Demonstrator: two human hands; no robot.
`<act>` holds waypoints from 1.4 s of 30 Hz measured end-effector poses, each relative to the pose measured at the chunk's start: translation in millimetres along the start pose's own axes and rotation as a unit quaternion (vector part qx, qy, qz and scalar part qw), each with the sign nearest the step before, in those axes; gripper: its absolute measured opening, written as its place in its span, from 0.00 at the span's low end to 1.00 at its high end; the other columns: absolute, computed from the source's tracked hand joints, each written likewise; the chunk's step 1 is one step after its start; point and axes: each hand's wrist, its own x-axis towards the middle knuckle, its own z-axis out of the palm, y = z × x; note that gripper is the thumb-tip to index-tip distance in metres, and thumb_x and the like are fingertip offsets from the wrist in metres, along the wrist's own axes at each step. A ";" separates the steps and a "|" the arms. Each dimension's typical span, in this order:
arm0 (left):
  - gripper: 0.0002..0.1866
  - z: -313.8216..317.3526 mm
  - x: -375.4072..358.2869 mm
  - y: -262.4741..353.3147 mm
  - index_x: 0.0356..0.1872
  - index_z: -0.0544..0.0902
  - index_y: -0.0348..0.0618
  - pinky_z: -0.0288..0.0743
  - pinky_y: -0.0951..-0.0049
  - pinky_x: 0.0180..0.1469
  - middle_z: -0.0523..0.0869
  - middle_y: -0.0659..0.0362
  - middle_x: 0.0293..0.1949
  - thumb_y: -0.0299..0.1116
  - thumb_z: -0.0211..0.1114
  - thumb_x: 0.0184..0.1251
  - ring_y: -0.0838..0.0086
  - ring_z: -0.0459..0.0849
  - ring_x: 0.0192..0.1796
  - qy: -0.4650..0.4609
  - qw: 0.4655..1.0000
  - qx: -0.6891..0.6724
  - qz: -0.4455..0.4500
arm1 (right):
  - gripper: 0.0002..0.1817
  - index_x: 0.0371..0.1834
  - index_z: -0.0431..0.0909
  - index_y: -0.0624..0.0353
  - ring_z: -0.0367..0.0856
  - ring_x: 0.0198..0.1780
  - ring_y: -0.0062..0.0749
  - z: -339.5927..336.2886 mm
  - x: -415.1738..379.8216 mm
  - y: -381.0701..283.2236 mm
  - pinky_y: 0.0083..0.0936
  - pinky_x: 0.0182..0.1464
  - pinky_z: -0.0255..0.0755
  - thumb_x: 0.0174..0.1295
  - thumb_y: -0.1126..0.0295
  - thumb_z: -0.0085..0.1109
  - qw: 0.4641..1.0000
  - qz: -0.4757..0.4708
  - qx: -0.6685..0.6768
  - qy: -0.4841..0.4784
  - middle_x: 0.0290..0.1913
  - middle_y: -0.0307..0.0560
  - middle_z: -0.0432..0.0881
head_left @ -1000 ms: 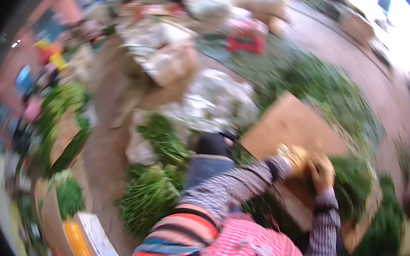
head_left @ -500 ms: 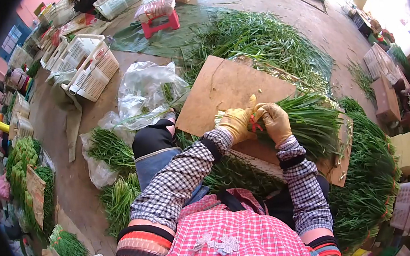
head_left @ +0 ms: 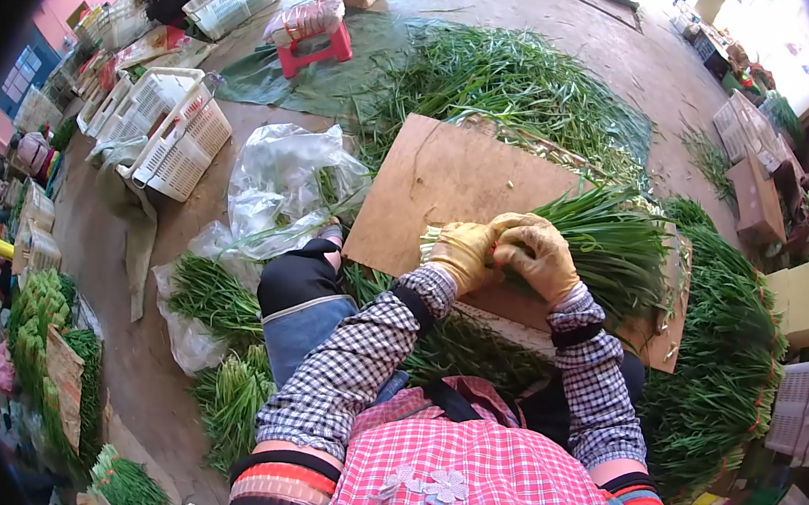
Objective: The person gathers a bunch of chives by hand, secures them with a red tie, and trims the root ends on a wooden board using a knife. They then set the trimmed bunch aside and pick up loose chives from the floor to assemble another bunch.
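A bunch of chives, long green blades with pale ends, lies across a brown board in front of me. My left hand, in a yellow glove, is closed round the bunch near its pale ends. Close against it, my right hand, gloved too, has its fingers curled in a pinch over the bunch. A bit of red tie shows between the two hands; the right fingers pinch it, and most of it is hidden.
A loose heap of chives lies beyond the board. Tied bunches are stacked at my right, with more greens at my left. Plastic bags, white crates and a red stool stand further off.
My right hand has moved slightly left and its fingers have curled in against the left hand. The red tie, plainer before, is now mostly covered. My left hand still grips the bunch.
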 end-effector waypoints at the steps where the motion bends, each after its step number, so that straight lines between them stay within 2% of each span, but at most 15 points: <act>1: 0.24 2.2 1.4 -1.2 0.39 0.77 0.46 0.73 0.57 0.49 0.84 0.52 0.36 0.42 0.76 0.40 0.55 0.82 0.44 0.005 1.000 -0.004 0.000 | 0.14 0.40 0.81 0.55 0.77 0.54 0.40 -6.9 1.6 -5.0 0.36 0.60 0.66 0.49 0.66 0.67 0.999 -0.018 -0.027 -0.040 0.49 0.43 0.82; 2: 0.27 2.6 2.7 -7.0 0.46 0.76 0.47 0.72 0.58 0.51 0.84 0.51 0.39 0.42 0.75 0.42 0.56 0.82 0.46 -0.029 1.000 -0.001 0.009 | 0.21 0.45 0.79 0.52 0.75 0.57 0.39 -9.4 -1.3 -6.2 0.38 0.64 0.61 0.45 0.63 0.70 0.990 -0.011 -0.124 -0.067 0.51 0.41 0.81; 6: 0.39 -16.1 3.8 6.4 0.60 0.70 0.51 0.71 0.59 0.54 0.83 0.53 0.45 0.41 0.75 0.41 0.55 0.80 0.51 -0.080 0.996 0.020 -0.020 | 0.17 0.43 0.81 0.52 0.76 0.56 0.39 -3.8 -14.2 15.4 0.38 0.64 0.63 0.48 0.64 0.67 0.981 -0.026 -0.186 -0.047 0.50 0.42 0.81; 9: 0.38 -15.2 3.0 -1.6 0.59 0.71 0.51 0.69 0.57 0.55 0.83 0.55 0.46 0.45 0.75 0.42 0.55 0.79 0.52 -0.007 0.996 -0.003 0.088 | 0.12 0.40 0.83 0.53 0.77 0.54 0.41 -4.7 -8.5 10.8 0.38 0.61 0.64 0.52 0.65 0.63 0.989 -0.033 -0.141 -0.021 0.47 0.43 0.82; 12: 0.27 -10.5 0.4 -4.4 0.49 0.79 0.51 0.67 0.55 0.56 0.82 0.53 0.48 0.55 0.67 0.50 0.55 0.79 0.49 0.072 0.984 -0.031 0.159 | 0.07 0.30 0.83 0.58 0.79 0.51 0.46 -4.4 -7.3 5.6 0.41 0.58 0.67 0.54 0.66 0.63 0.993 -0.002 -0.120 -0.024 0.40 0.48 0.84; 16: 0.09 -10.4 -21.9 10.5 0.25 0.78 0.54 0.72 0.58 0.34 0.80 0.58 0.29 0.45 0.61 0.53 0.63 0.80 0.36 0.189 0.966 0.130 0.116 | 0.04 0.28 0.81 0.57 0.81 0.51 0.45 13.6 -18.4 39.5 0.41 0.61 0.63 0.53 0.70 0.65 0.998 0.031 -0.058 0.025 0.42 0.50 0.85; 17: 0.08 6.7 -17.0 2.3 0.24 0.79 0.52 0.72 0.59 0.35 0.78 0.57 0.27 0.42 0.59 0.54 0.62 0.80 0.35 0.179 0.965 0.169 0.093 | 0.02 0.27 0.80 0.60 0.80 0.42 0.44 16.9 -14.6 40.6 0.36 0.51 0.70 0.51 0.76 0.64 0.994 -0.016 -0.090 0.058 0.36 0.51 0.84; 18: 0.09 26.3 -13.0 -2.8 0.24 0.78 0.48 0.71 0.60 0.36 0.78 0.56 0.27 0.40 0.58 0.55 0.62 0.79 0.35 0.229 0.941 0.236 0.084 | 0.03 0.28 0.81 0.57 0.80 0.51 0.41 17.3 -15.3 46.9 0.40 0.63 0.61 0.51 0.73 0.64 0.998 0.055 -0.023 0.035 0.40 0.49 0.85; 21: 0.06 35.3 -8.8 1.3 0.24 0.78 0.44 0.69 0.62 0.34 0.77 0.55 0.27 0.34 0.57 0.51 0.62 0.78 0.34 0.238 0.938 0.237 0.082 | 0.01 0.26 0.80 0.60 0.79 0.38 0.37 22.3 -4.5 42.1 0.32 0.50 0.69 0.52 0.75 0.62 0.997 0.030 -0.045 0.056 0.30 0.46 0.83; 26: 0.05 55.1 -17.6 8.0 0.23 0.77 0.43 0.70 0.63 0.34 0.76 0.55 0.29 0.32 0.57 0.48 0.63 0.77 0.35 0.280 0.933 0.211 0.087 | 0.03 0.23 0.82 0.57 0.81 0.37 0.37 36.6 -3.0 31.7 0.37 0.61 0.61 0.52 0.73 0.60 0.987 0.041 -0.137 0.070 0.31 0.43 0.85; 34: 0.05 44.0 -15.8 -1.1 0.23 0.77 0.44 0.71 0.61 0.38 0.77 0.56 0.31 0.33 0.57 0.48 0.62 0.77 0.39 0.255 0.944 0.167 0.124 | 0.05 0.29 0.81 0.60 0.77 0.32 0.38 43.7 7.2 63.5 0.32 0.42 0.71 0.48 0.74 0.64 0.993 0.101 -0.018 0.052 0.28 0.47 0.81; 36: 0.04 40.3 -14.8 -6.2 0.23 0.78 0.45 0.73 0.62 0.33 0.76 0.58 0.25 0.32 0.57 0.51 0.65 0.78 0.30 0.204 0.942 0.226 0.139 | 0.08 0.31 0.78 0.62 0.78 0.31 0.30 42.2 12.3 66.6 0.27 0.39 0.74 0.49 0.74 0.66 0.995 0.097 -0.017 0.017 0.30 0.46 0.80; 37: 0.05 56.5 -13.8 -16.5 0.24 0.76 0.47 0.72 0.66 0.25 0.75 0.60 0.19 0.33 0.55 0.56 0.69 0.76 0.22 0.285 0.780 0.554 0.056 | 0.09 0.33 0.78 0.62 0.77 0.31 0.31 43.4 11.6 72.6 0.27 0.39 0.73 0.51 0.71 0.65 0.996 0.079 -0.046 0.013 0.30 0.45 0.80; 40: 0.07 35.7 -13.3 -10.0 0.24 0.72 0.47 0.70 0.69 0.19 0.72 0.62 0.15 0.34 0.52 0.61 0.71 0.74 0.17 0.253 0.837 0.463 0.145 | 0.08 0.32 0.79 0.61 0.78 0.29 0.32 24.2 26.4 27.1 0.28 0.37 0.72 0.59 0.68 0.59 0.996 0.079 -0.046 0.001 0.28 0.48 0.80; 42: 0.04 30.1 -11.5 -3.8 0.24 0.72 0.46 0.68 0.63 0.21 0.71 0.60 0.18 0.31 0.54 0.56 0.66 0.73 0.19 0.236 0.911 0.302 0.151 | 0.09 0.35 0.81 0.65 0.78 0.32 0.28 22.6 31.9 47.5 0.28 0.39 0.72 0.63 0.69 0.55 0.973 0.217 0.076 -0.035 0.30 0.45 0.83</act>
